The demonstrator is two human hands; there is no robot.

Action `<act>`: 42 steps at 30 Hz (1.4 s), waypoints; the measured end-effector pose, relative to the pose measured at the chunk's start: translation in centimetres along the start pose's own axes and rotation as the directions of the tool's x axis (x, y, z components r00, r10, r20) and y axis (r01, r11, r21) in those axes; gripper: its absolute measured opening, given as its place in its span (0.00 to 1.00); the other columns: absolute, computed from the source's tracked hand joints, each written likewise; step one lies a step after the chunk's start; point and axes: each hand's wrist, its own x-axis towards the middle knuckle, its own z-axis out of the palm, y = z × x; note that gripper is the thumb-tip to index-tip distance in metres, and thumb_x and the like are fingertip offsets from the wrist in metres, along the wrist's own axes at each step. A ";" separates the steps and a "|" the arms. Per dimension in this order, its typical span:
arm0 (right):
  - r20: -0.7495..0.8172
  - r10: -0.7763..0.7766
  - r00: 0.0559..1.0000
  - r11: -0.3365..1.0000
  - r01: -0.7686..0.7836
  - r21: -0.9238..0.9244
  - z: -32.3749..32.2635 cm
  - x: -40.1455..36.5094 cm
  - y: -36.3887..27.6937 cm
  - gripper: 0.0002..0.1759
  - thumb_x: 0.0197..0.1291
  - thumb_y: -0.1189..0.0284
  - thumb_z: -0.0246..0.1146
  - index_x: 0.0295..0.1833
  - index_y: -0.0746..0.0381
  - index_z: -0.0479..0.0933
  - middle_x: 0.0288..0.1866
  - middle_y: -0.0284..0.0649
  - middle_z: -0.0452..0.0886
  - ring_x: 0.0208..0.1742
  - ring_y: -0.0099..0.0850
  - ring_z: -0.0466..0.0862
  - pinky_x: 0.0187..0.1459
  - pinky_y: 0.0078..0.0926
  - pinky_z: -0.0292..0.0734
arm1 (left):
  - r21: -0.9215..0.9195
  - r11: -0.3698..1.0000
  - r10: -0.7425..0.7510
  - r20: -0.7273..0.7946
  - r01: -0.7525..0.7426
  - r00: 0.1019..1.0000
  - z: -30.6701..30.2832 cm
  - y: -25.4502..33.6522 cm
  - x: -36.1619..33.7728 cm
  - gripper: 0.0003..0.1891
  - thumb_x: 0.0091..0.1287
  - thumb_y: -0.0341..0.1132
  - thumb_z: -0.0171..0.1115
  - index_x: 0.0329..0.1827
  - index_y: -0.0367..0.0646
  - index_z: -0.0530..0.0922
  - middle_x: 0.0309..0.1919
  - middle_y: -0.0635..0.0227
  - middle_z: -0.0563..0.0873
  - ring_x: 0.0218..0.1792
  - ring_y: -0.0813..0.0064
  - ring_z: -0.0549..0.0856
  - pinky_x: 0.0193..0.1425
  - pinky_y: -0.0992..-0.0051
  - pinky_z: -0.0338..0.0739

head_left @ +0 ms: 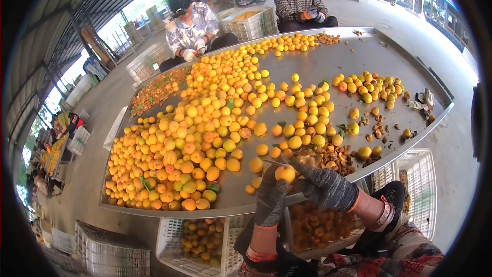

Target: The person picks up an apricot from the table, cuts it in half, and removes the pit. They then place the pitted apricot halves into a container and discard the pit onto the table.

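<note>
In grey knit gloves, both my hands are over the near edge of the metal table. My left hand is closed around a yellow-orange apricot. Just to its right, my right hand is closed on what looks like a small knife, whose thin blade lies across the top of the fruit. The knife's handle is hidden in the glove. Right beyond my right hand lies a heap of brown apricot pits and scraps. Loose whole apricots sit close to my left hand.
A large pile of apricots covers the left of the metal table. Crates of fruit and cut fruit stand below the near edge. Two people sit across, one with gloved hands at the pile. A crumpled cloth lies right.
</note>
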 end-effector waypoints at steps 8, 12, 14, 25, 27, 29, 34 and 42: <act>0.188 0.049 0.981 0.998 -0.042 -0.040 -2.1 0.7 1.6 0.27 0.59 0.77 0.56 0.64 0.66 0.60 0.44 0.45 0.79 0.38 0.27 0.81 0.38 0.24 0.75 | 0.302 0.941 -0.164 0.008 0.154 0.986 -0.1 0.9 0.1 0.22 0.62 0.41 0.59 0.57 0.43 0.69 0.43 0.70 0.78 0.32 0.83 0.76 0.35 0.84 0.72; 0.027 -0.003 1.000 0.994 0.006 -0.110 1.1 1.0 0.7 0.22 0.58 0.74 0.57 0.58 0.66 0.66 0.35 0.51 0.78 0.34 0.45 0.79 0.32 0.33 0.73 | 0.060 0.995 -0.061 -0.233 0.077 0.971 1.5 -2.0 0.0 0.26 0.65 0.45 0.55 0.60 0.37 0.64 0.49 0.64 0.76 0.48 0.75 0.75 0.50 0.77 0.73; -0.336 -0.059 0.940 0.998 0.048 -0.041 4.4 0.0 1.7 0.20 0.58 0.74 0.57 0.56 0.66 0.67 0.34 0.51 0.77 0.34 0.44 0.79 0.32 0.34 0.73 | -0.389 0.919 -0.114 -0.119 0.060 0.986 2.7 -1.7 0.6 0.31 0.64 0.52 0.52 0.61 0.36 0.62 0.53 0.61 0.74 0.50 0.72 0.75 0.53 0.75 0.73; 0.036 -0.005 0.999 0.981 0.012 -0.192 0.5 -0.6 2.6 0.25 0.59 0.83 0.53 0.63 0.66 0.60 0.48 0.42 0.77 0.49 0.27 0.77 0.49 0.23 0.72 | 0.189 0.977 -0.077 -0.142 0.104 0.987 0.8 0.8 1.2 0.23 0.64 0.40 0.57 0.57 0.34 0.67 0.46 0.63 0.77 0.45 0.73 0.78 0.48 0.74 0.76; 0.049 0.057 0.997 0.994 -0.053 -0.096 1.3 -0.6 3.0 0.26 0.58 0.84 0.53 0.63 0.66 0.60 0.49 0.42 0.77 0.49 0.27 0.77 0.48 0.22 0.72 | 0.097 0.993 -0.047 -0.216 0.069 0.975 1.1 -0.3 1.0 0.22 0.65 0.42 0.56 0.56 0.34 0.68 0.44 0.63 0.78 0.43 0.75 0.78 0.46 0.76 0.76; -0.147 0.230 0.962 0.973 -0.222 0.067 4.1 -0.5 3.7 0.27 0.58 0.84 0.53 0.64 0.65 0.59 0.53 0.42 0.75 0.51 0.25 0.76 0.48 0.22 0.72 | -0.076 0.993 -0.109 -0.260 0.092 0.959 1.7 -1.5 1.0 0.22 0.65 0.42 0.55 0.55 0.34 0.68 0.44 0.63 0.78 0.43 0.75 0.78 0.45 0.76 0.76; -0.155 0.120 0.980 0.983 -0.139 -0.118 3.5 -0.7 2.2 0.27 0.59 0.84 0.52 0.65 0.64 0.59 0.54 0.39 0.74 0.55 0.26 0.74 0.50 0.23 0.72 | -0.469 0.858 -0.270 -0.063 0.210 0.961 2.4 -0.4 0.9 0.23 0.66 0.45 0.53 0.55 0.35 0.69 0.44 0.62 0.78 0.42 0.76 0.78 0.45 0.78 0.76; -0.016 0.094 0.995 0.914 -0.093 -0.395 2.2 -0.6 3.8 0.26 0.54 0.80 0.58 0.61 0.64 0.65 0.52 0.44 0.76 0.51 0.35 0.78 0.48 0.28 0.75 | 0.164 0.982 -0.040 -0.289 0.090 0.956 1.5 -1.3 1.5 0.17 0.67 0.45 0.50 0.49 0.41 0.72 0.35 0.71 0.79 0.27 0.83 0.76 0.24 0.86 0.71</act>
